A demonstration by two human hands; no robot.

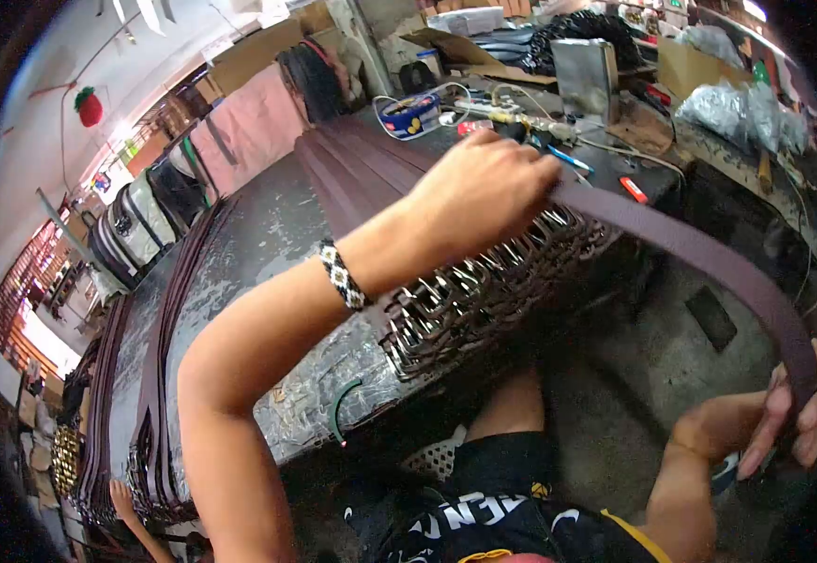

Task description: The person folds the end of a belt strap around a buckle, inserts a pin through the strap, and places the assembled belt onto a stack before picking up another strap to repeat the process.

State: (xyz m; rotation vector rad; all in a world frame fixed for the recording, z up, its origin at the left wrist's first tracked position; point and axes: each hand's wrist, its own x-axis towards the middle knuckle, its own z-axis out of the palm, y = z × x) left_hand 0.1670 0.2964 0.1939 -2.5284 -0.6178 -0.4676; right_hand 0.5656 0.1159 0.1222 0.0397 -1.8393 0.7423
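A dark brown strap runs in a curve between my two hands. My left hand, its wrist in a black-and-white patterned bracelet, is closed around one end above the table. At the lower right my right hand has its fingers round the lower part of the same strap. Beneath my left forearm, a row of straps with metal buckles lines the table's edge. More brown straps stretch back across the dark tabletop.
Further straps lie on the table's left side, near another person's hand. A blue tub, a metal can, a blue pen and a red object stand or lie behind. A green curved piece is near the front edge.
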